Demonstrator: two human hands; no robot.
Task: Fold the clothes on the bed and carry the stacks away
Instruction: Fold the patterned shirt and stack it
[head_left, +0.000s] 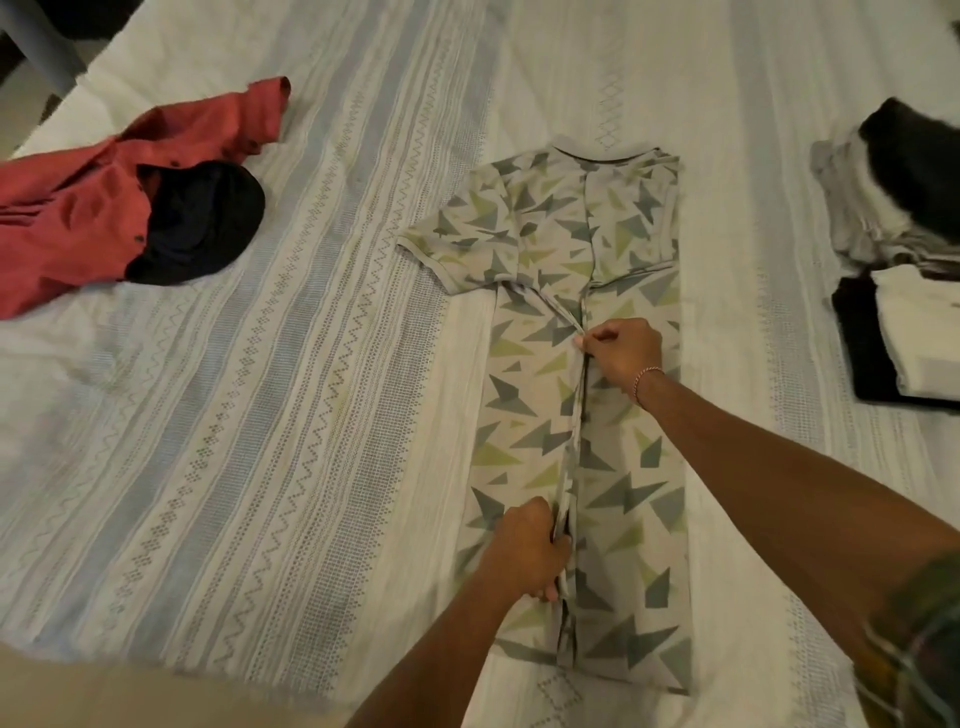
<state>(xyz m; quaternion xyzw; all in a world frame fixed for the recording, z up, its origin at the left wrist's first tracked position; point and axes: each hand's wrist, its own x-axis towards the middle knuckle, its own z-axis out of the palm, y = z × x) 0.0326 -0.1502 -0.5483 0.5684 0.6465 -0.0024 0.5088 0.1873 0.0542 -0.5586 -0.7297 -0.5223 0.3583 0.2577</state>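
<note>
A pale T-shirt (631, 467) printed with green and grey triangles lies flat on the bed (311, 364), collar at the far end. Both its sides are folded in and meet along a middle line. My right hand (623, 353) pinches the folded edge at the middle of the shirt, near the tucked sleeve. My left hand (524, 551) grips the same edge lower down, close to the hem. One short sleeve (452, 249) still sticks out to the left.
A red button shirt (78, 218) and a dark garment (202, 223) lie crumpled at the far left. On the right edge are a loose grey and black pile (893, 182) and a folded stack of black and white pieces (904, 343).
</note>
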